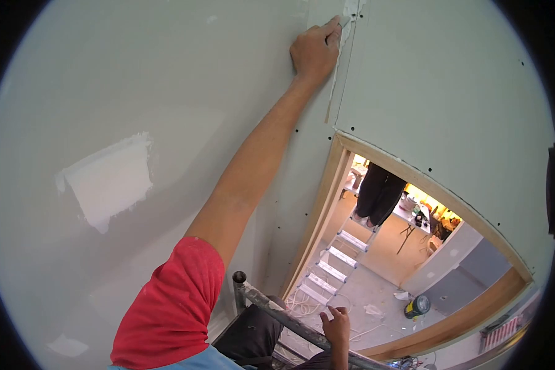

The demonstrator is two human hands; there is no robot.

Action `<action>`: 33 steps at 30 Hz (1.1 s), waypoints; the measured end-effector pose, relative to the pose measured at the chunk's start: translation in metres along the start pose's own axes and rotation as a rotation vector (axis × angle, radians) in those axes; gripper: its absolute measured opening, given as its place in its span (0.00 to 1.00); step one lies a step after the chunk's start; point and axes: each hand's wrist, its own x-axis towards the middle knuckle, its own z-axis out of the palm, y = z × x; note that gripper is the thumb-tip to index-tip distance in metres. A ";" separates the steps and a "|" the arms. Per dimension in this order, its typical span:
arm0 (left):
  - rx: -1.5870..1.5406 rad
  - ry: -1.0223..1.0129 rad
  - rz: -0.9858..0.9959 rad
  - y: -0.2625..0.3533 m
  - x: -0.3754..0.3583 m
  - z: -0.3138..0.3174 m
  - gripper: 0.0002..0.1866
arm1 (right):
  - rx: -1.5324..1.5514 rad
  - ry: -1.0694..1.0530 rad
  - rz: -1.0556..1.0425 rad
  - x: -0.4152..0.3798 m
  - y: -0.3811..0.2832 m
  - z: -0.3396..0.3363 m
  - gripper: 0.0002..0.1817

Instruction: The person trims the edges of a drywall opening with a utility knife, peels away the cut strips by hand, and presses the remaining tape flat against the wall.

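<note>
High up at the wall joint, my left hand (316, 54) is closed around a small putty knife (345, 21). Its pale blade lies against the seam between two drywall boards, and its handle is mostly hidden in my fingers. White joint compound (337, 77) runs in a rough strip along that seam, down towards the corner of the door frame. Low in the view, my right hand (336, 325) is by the metal scaffold rail (290, 322), its fingers apart and slightly bent, holding nothing.
Below the seam is a wooden door frame (334, 179). Through it show a ladder (332, 269), a person's dark trousers (379, 192), a cluttered table (407, 216), a black bucket (417, 306) and cables on the floor. A white compound patch (112, 182) marks the left wall.
</note>
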 end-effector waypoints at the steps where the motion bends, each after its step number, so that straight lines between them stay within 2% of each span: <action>1: 0.050 -0.042 -0.011 0.001 0.000 -0.001 0.14 | 0.000 0.002 0.000 0.001 0.002 0.001 0.22; 4: 0.027 -0.074 0.072 -0.001 -0.004 -0.008 0.14 | 0.015 0.000 -0.005 0.001 0.006 0.003 0.22; 11: 0.097 -0.108 0.081 0.001 0.003 -0.010 0.14 | -0.022 0.000 -0.016 0.000 0.005 0.002 0.22; 13: 0.023 -0.076 0.135 -0.006 0.002 -0.006 0.15 | -0.019 -0.004 -0.017 0.000 0.004 0.001 0.22; 24: 0.025 -0.132 0.114 -0.004 -0.013 -0.013 0.15 | -0.027 -0.043 0.052 -0.011 -0.015 -0.010 0.24; 33: 0.052 -0.168 0.097 -0.008 -0.036 -0.019 0.16 | -0.039 -0.053 0.030 -0.011 -0.008 -0.009 0.27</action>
